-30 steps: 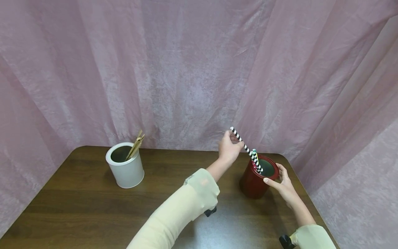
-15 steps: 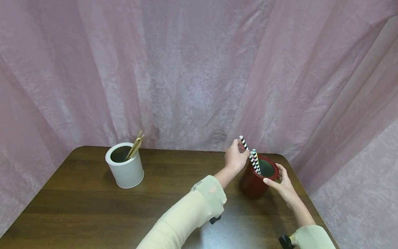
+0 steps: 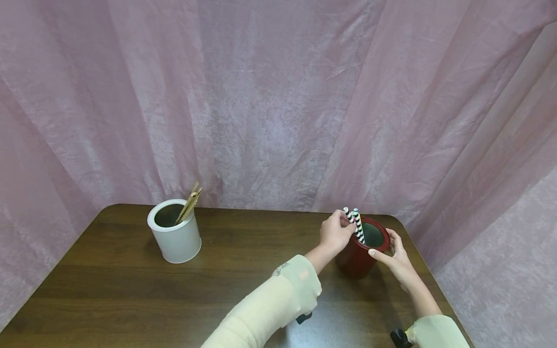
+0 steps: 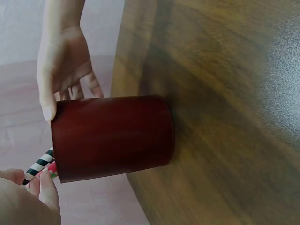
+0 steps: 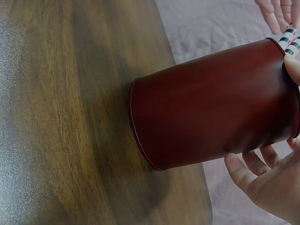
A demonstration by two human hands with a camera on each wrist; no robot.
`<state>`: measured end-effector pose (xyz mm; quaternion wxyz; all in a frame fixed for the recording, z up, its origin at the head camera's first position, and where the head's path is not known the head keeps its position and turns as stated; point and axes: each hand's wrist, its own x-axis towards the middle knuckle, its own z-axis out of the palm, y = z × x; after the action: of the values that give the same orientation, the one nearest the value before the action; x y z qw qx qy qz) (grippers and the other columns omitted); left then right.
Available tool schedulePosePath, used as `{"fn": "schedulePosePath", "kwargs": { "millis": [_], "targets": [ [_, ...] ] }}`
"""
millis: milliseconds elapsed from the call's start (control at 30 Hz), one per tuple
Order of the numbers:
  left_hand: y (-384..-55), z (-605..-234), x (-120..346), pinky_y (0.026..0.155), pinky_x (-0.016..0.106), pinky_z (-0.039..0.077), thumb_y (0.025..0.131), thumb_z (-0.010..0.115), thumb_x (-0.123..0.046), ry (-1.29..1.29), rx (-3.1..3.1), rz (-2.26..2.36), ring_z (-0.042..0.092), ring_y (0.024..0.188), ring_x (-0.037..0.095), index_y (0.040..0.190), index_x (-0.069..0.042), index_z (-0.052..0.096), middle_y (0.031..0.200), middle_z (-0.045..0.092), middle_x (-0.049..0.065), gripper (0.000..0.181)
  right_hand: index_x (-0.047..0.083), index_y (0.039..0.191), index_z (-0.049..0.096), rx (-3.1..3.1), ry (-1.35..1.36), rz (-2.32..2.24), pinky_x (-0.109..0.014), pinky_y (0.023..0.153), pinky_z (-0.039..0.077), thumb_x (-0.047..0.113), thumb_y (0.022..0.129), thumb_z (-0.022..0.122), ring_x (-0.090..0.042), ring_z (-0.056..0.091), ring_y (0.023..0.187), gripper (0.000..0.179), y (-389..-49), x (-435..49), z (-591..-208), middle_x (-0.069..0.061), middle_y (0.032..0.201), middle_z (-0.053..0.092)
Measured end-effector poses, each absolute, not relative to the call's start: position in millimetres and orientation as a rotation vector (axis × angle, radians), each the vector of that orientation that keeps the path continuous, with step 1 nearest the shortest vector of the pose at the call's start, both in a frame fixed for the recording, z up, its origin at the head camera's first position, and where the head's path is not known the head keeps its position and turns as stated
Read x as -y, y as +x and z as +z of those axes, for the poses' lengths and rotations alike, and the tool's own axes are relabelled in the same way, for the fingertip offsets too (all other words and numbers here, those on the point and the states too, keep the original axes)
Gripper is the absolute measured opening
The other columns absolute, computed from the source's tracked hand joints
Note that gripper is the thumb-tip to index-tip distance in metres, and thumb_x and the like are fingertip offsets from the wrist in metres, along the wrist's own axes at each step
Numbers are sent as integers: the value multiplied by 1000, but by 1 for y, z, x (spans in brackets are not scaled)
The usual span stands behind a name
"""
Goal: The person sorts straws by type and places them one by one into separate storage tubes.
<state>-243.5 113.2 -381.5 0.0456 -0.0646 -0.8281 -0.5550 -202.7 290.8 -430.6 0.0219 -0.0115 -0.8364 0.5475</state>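
Observation:
My left hand (image 3: 335, 237) pinches a slim black-and-white striped stick (image 3: 346, 212) between thumb and fingers at the rim of a dark red cylindrical cup (image 3: 354, 263). The stick's lower part is inside the cup. Beside it stand more slim sticks (image 3: 358, 222), one striped, with bits of yellow and teal. In the left wrist view a pink patterned piece (image 4: 51, 168) shows at the rim. My right hand (image 3: 398, 261) holds the cup from the right, thumb on the rim and fingers around the side. The cup is upright on the table.
On the left of the brown wooden table (image 3: 130, 299) stands a white can (image 3: 178, 244) with several thin tan sticks (image 3: 190, 205) leaning out over its rim. Pink curtains (image 3: 261, 106) hang behind the table and to its right.
My left hand has moved down and right, lowering the striped stick into the red cup until only its upper end shows. The right hand and the cup have stayed in place.

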Motion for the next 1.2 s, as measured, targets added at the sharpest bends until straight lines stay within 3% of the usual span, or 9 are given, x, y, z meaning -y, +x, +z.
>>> {"fn": "schedulePosePath", "kwargs": {
  "millis": [200, 567, 800, 1033, 1200],
  "targets": [
    [-241, -392, -113, 63, 18, 43, 75, 67, -17, -211, 2527, -1770, 59, 73, 8, 87, -12, 58, 78, 65, -2, 16, 6, 139, 5, 2595, -41, 1688, -39, 92, 29, 17, 83, 60, -31, 26, 120, 79, -203, -291, -431, -20, 137, 21],
    [-244, -406, -100, 60, 18, 44, 74, 70, -18, -264, 2468, -1835, 62, 73, 11, 95, -11, 58, 80, 68, 1, 25, 7, 139, 3, 2600, -42, 1687, -42, 93, 30, 18, 83, 60, -31, 25, 120, 81, -202, -292, -432, -19, 139, 20],
    [-251, -409, -83, 55, 16, 45, 74, 69, -15, -294, 2431, -1856, 60, 64, 8, 98, -8, 58, 80, 67, 4, 27, 6, 139, 4, 2618, -39, 1664, -39, 90, 32, 18, 83, 60, -31, 28, 118, 80, -204, -294, -431, -20, 137, 23],
    [-255, -414, -60, 53, 18, 48, 76, 67, -12, -328, 2427, -1920, 63, 62, 9, 99, -7, 57, 82, 66, 6, 25, 4, 139, 2, 2670, -14, 1627, -50, 92, 32, 20, 83, 60, -36, 29, 120, 82, -205, -299, -429, -25, 137, 22],
    [-255, -420, -39, 56, 20, 50, 77, 66, -11, -344, 2439, -1947, 65, 65, 13, 100, -5, 55, 83, 65, 8, 26, 10, 141, -2, 2705, -2, 1619, -64, 90, 27, 24, 83, 59, -40, 22, 124, 85, -203, -302, -421, -27, 139, 15]
  ]
}}
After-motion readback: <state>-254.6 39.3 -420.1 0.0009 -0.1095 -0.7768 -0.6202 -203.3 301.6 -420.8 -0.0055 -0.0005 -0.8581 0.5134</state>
